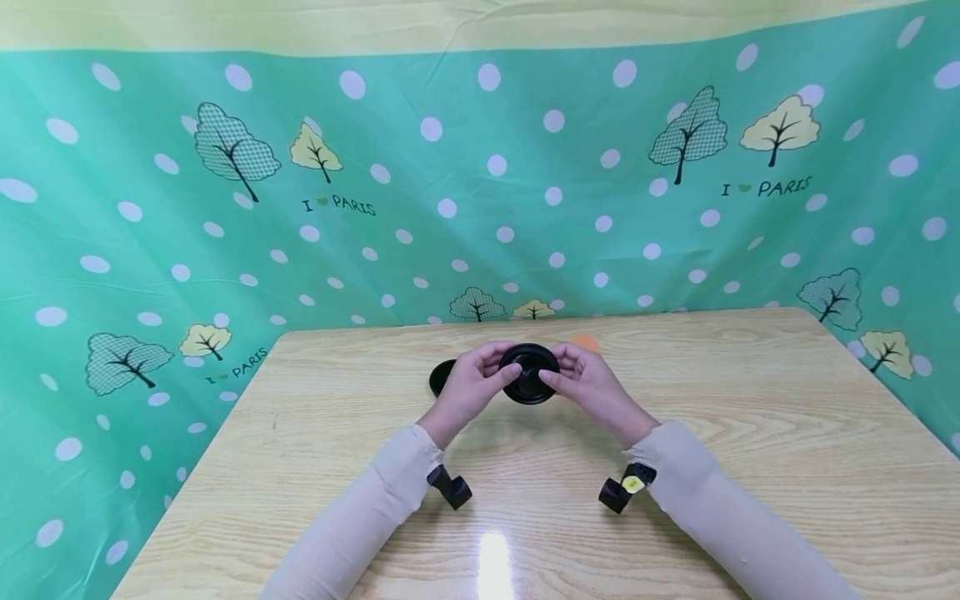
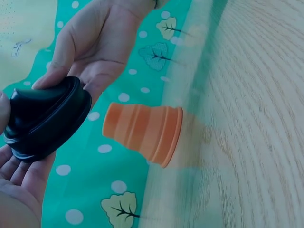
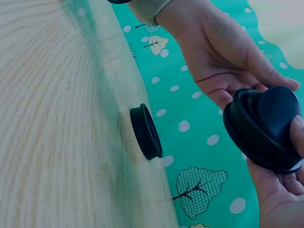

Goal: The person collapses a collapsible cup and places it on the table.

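Observation:
A round black lid with a raised middle is held up over the table between both hands. My left hand pinches its left rim, thumb on the near face and fingers behind. From the other side my right hand grips the lid in the same way. Side-on, the left wrist view shows the lid with a thick stepped rim. An orange stepped cup, wider at its rim, stands on the table beyond the right hand. Behind the left hand lies a short black ring-shaped piece, partly hidden in the head view.
The wooden table reaches back to a green dotted curtain with printed trees. A small black wrist camera hangs from the left wrist, another from the right one.

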A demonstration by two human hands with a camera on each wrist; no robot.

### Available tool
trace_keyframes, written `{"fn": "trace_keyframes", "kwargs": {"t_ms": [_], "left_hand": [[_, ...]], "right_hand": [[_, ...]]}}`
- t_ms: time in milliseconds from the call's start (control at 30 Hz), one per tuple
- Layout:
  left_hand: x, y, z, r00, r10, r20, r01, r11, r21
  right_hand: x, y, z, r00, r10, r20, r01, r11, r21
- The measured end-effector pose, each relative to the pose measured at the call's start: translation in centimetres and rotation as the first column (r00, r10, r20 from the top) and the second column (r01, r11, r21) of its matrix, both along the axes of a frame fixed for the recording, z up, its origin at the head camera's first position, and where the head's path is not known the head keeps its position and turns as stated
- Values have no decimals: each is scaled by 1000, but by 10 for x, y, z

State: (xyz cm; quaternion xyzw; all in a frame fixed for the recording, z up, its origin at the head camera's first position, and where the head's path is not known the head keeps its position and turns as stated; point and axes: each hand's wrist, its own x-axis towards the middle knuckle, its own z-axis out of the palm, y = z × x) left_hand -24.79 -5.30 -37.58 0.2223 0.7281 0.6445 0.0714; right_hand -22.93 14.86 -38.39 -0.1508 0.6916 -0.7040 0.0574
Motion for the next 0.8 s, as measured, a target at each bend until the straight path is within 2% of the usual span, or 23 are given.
{"fn": "trace_keyframes", "kwargs": {"t_ms": [167, 433, 500, 700, 800], "left_hand": [[0, 1, -1, 999, 51, -16, -51, 998, -32], [-1, 0, -1, 997, 75, 6, -75, 996, -42], [0, 0, 1, 997, 81, 14, -80, 996, -45], [12, 1, 16, 996, 94, 0, -94, 995, -37], [11, 0, 12, 997, 78, 15, -79, 997, 7]], "right_hand": [[1, -2, -1, 1000, 0, -7, 0, 1000, -20], [2, -5, -2, 1000, -16, -20, 15, 1000, -19], [3, -6, -2, 1000, -28, -15, 28, 1000, -12], [4, -8, -1, 998, -61, -22, 61, 998, 25], [5, -9, 0, 998, -54, -31, 54, 998, 26]]}}
